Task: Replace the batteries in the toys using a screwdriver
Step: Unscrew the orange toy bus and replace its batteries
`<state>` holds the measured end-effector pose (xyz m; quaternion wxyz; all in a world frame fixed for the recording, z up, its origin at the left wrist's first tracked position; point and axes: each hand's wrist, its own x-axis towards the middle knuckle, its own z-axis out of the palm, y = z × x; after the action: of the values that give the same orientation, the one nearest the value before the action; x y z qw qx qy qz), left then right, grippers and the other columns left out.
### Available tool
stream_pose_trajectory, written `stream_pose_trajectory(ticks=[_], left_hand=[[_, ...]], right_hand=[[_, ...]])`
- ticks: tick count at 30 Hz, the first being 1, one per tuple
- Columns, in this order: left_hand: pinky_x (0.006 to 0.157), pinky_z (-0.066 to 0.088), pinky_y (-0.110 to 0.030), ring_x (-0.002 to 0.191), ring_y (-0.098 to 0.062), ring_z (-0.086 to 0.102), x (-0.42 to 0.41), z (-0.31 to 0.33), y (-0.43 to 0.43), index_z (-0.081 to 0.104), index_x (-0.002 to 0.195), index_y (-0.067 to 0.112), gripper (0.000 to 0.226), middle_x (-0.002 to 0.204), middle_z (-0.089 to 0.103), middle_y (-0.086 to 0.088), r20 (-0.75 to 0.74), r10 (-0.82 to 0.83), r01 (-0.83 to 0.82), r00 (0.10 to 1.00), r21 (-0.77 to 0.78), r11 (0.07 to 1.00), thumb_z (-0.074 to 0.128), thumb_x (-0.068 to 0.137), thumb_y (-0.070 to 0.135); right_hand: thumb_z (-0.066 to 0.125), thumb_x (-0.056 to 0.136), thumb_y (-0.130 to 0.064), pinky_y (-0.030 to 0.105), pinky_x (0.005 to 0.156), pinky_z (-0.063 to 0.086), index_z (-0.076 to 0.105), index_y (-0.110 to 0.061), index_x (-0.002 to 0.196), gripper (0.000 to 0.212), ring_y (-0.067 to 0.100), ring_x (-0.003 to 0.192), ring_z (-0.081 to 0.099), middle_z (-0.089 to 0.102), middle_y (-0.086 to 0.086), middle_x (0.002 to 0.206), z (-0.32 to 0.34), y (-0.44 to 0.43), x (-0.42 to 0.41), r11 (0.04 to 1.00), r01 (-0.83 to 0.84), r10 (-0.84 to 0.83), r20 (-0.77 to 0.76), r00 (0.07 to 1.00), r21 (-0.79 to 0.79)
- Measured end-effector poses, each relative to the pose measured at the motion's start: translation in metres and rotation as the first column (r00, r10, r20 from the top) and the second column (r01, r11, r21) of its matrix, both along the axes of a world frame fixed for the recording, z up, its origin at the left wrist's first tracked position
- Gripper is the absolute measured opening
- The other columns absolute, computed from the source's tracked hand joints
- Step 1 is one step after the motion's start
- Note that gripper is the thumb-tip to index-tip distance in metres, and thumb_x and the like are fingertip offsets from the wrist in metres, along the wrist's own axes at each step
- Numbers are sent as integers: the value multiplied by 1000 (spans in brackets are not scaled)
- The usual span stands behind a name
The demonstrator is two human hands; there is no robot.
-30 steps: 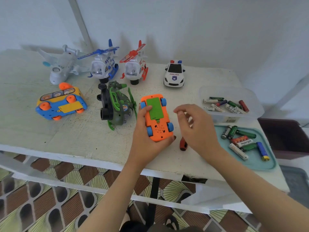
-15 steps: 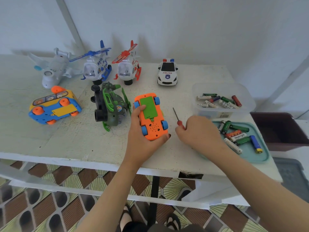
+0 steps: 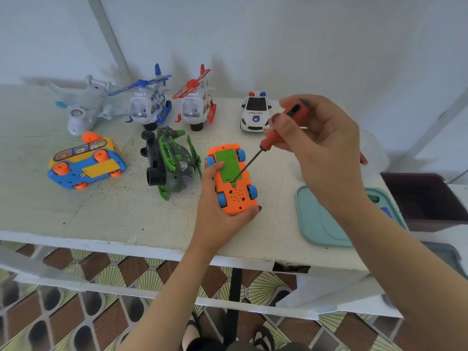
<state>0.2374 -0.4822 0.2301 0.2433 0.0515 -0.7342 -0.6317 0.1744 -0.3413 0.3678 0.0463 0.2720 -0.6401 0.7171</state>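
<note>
left hand (image 3: 217, 219) curls round upside-down orange car (image 3: 235, 196), mid table (image 3: 101, 211) | right hand (image 3: 326, 148) pinches red screwdriver (image 3: 268, 141), tip on car's green lid (image 3: 228, 164) | teal tray (image 3: 316, 224) at car's 3 o'clock: arm (image 3: 405, 262) hides most, green and blue bits (image 3: 373, 198) peek out

A white table (image 3: 76, 203) stands against a pale wall (image 3: 278, 34). The table's paint is cracked and spotty. A blue-green tray (image 3: 319, 224) lies on the table's right end, near the front edge. A dark brown box (image 3: 425, 198) sits just past that end. Under the table is a floor (image 3: 76, 312) with brown and yellow shapes.
</note>
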Motion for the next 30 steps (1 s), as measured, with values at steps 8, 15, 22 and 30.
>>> stream_pose_trajectory(ticks=[8, 15, 22, 30], left_hand=[[84, 57, -32, 120, -25, 54, -1, 0, -2, 45, 119, 50, 68, 142, 42, -9, 3, 29, -28, 1000, -141, 990, 83, 63, 41], [83, 55, -24, 120, -23, 55, -2, 1, -1, 47, 116, 50, 65, 144, 40, -13, -13, 11, -12, 1000, -102, 995, 83, 64, 39], [84, 56, -27, 120, -23, 55, -2, 1, 0, 46, 117, 47, 65, 144, 39, -12, -15, 16, -17, 1000, -103, 994, 82, 64, 38], [84, 56, -27, 119, -21, 55, -1, 1, 0, 45, 118, 48, 66, 142, 41, -9, -13, 17, -18, 1000, -100, 995, 83, 65, 37]], right_hand=[[61, 91, -6, 27, 68, 58, 54, -12, 107, 18, 12, 73, 69, 61, -1, 85, -12, -7, 0, 963, 95, 2, -360, 933, 251], [61, 91, -9, 22, 68, 57, 55, -15, 106, 17, 11, 76, 69, 63, 3, 86, -17, -11, -3, 955, 108, 17, -415, 910, 275], [61, 91, -9, 19, 68, 57, 56, -10, 105, 15, 9, 76, 68, 63, 3, 83, -18, -13, -6, 951, 104, 31, -423, 905, 291], [62, 91, -10, 23, 69, 58, 57, -12, 105, 15, 11, 76, 69, 63, 2, 84, -18, -11, -5, 956, 107, 28, -447, 894, 274]])
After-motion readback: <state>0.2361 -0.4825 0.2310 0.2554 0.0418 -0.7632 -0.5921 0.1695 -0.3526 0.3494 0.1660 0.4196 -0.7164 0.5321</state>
